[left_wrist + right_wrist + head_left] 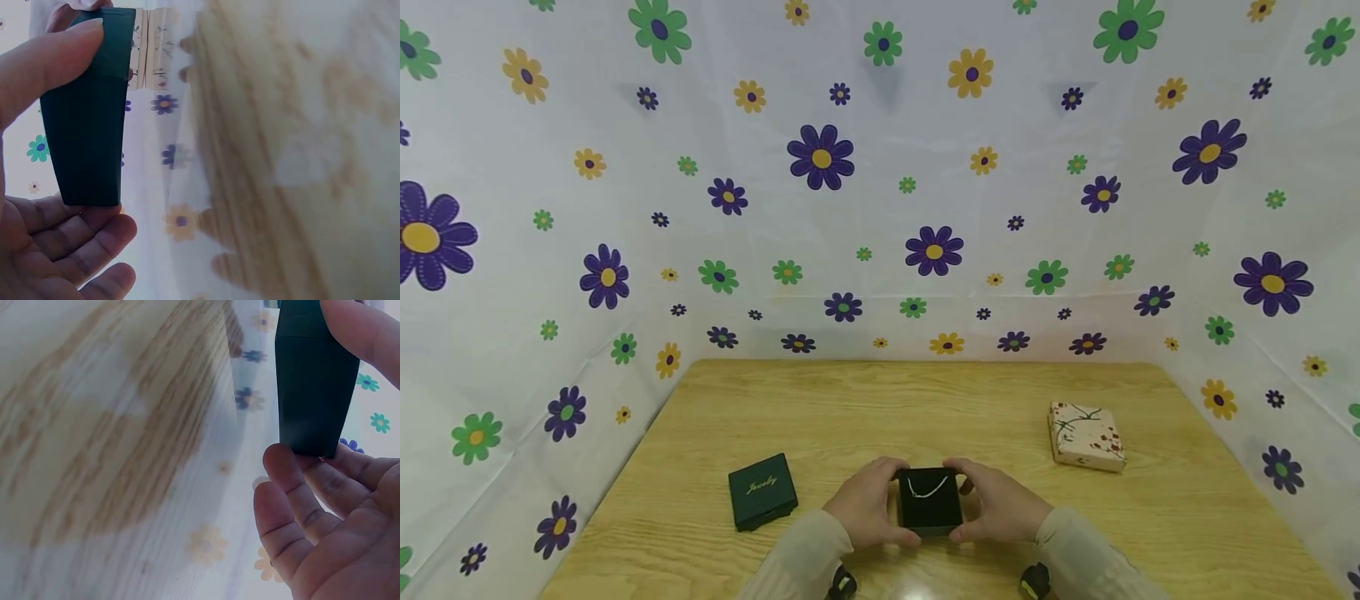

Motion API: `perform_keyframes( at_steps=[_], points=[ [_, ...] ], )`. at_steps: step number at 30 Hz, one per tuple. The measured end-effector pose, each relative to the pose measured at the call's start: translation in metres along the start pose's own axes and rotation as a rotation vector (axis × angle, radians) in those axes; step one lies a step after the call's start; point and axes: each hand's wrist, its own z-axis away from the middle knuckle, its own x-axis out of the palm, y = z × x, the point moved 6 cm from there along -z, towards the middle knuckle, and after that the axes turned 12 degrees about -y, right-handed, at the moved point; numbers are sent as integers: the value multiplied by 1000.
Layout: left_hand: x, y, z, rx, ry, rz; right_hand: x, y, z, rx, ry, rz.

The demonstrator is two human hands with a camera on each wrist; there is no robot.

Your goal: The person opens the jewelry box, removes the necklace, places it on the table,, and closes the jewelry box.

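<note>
Both hands hold a small dark green jewelry box with its black padded inside facing up. A thin silver chain lies curved across the padding near the far side. My left hand grips the box's left side, thumb at the near corner and fingers at the far one. On the opposite side my right hand grips it in the same way. The left wrist view shows the box's green side between thumb and fingers; the right wrist view shows another green side held likewise.
A dark green lid marked "Jewelry" lies on the wooden table left of the hands. Toward the back right sits a cream box with a floral print. A white flowered curtain encloses the table's back and sides.
</note>
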Motion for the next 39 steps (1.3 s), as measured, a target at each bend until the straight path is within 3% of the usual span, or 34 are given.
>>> perform_keyframes(
  at_steps=[7,16,24,29,32,36,39],
  points=[
    [2,-2,-3,9,-7,-27,3,4,-1,-3,-15,2],
    [8,-8,-6,-21,-66,3,7,7,-2,6,-34,-3],
    [6,-6,-5,-5,-58,-20,5,3,-2,24,-18,5],
    [5,-3,-3,-15,-71,-38,-1,-13,-8,20,68,97],
    [5,-3,-3,-18,-77,-46,-4,-25,-14,-35,104,166],
    [5,-4,-4,-17,-81,-55,-3,-30,-25,-85,106,225],
    [5,-4,-4,-15,-80,-60,0,-29,-32,-74,82,248]
  ],
)
